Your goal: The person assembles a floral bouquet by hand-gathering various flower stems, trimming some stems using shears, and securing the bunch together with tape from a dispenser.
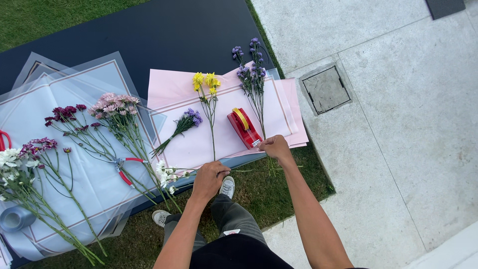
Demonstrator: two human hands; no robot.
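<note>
Outdoors, at a black table [164,30] over grass, my right hand [274,148] pinches tape at the red tape dispenser [243,127] on pink wrapping paper [172,89]. My left hand [210,178] grips white flower stems [172,175]; I'd pull tape steadily, keeping stems bunched.

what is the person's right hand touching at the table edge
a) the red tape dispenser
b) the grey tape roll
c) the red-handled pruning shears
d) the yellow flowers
a: the right hand has its fingertips at the near end of the red tape dispenser on the pink paper, while the red-handled shears lie apart to the left.
</note>
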